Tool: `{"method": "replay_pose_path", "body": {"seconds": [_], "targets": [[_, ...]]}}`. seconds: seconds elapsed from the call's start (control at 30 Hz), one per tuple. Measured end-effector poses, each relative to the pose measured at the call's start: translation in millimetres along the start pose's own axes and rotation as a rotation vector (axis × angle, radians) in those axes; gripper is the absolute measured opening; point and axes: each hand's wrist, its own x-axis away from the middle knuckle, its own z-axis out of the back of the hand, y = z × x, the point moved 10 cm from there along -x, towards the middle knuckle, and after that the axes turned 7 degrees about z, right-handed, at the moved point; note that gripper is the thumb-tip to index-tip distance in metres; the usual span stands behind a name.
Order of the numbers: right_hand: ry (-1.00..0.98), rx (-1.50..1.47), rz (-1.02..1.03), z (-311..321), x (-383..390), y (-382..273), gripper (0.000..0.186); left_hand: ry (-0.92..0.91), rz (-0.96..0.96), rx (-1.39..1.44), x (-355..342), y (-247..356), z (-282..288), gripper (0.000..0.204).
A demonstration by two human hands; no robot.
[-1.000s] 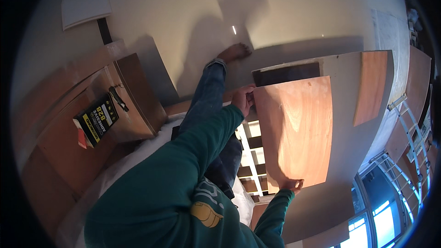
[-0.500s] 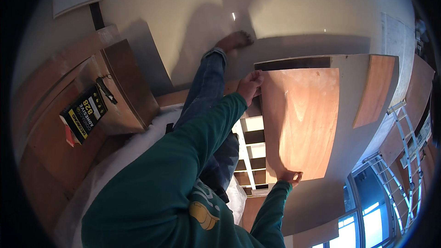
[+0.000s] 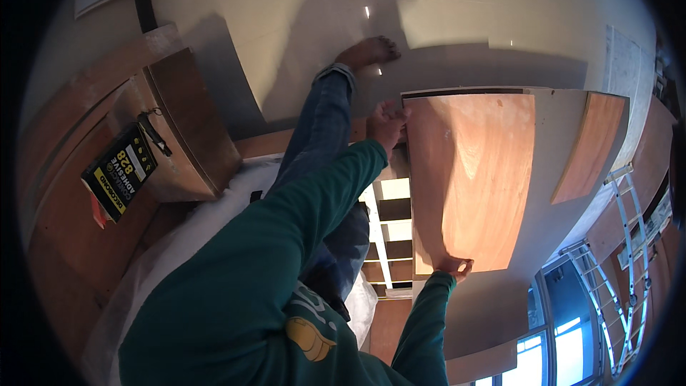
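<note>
A thin reddish plywood sheet point(image 3: 479, 186) lies over a larger grey board with a slatted frame under it. My left hand point(image 3: 386, 129) is at the sheet's far left corner, fingers curled against its edge. At the near edge, my right hand point(image 3: 456, 266) pinches the sheet between thumb and fingers. The pale slatted frame point(image 3: 395, 231) shows along the sheet's left side, with dark gaps between its slats. A narrow dark slit runs along the sheet's far edge.
A plywood strip point(image 3: 589, 146) lies on the grey board point(image 3: 554, 132). At left, a black and yellow adhesive tin point(image 3: 120, 171) stands by a wooden box point(image 3: 189, 125). An aluminium ladder point(image 3: 636, 243) stands at right. My bare foot point(image 3: 370, 51) rests on the pale floor point(image 3: 457, 7).
The sheet has shifted toward the far edge, and the dark opening there has narrowed to a slit. My left hand's fingers have lifted somewhat; my right hand keeps its pinch.
</note>
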Motion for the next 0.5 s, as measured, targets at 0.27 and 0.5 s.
{"method": "replay_pose_path", "body": {"seconds": [0.27,0.5], "targets": [[0.0,0.03,-0.048,4,-28,19,0.056,-0.005,-0.092,-0.061,0,11,-2,0.051],[-0.053,-0.104,-0.003,-22,-25,26,0.069,-0.056,-0.099,-0.102,1,19,-7,0.053]]}}
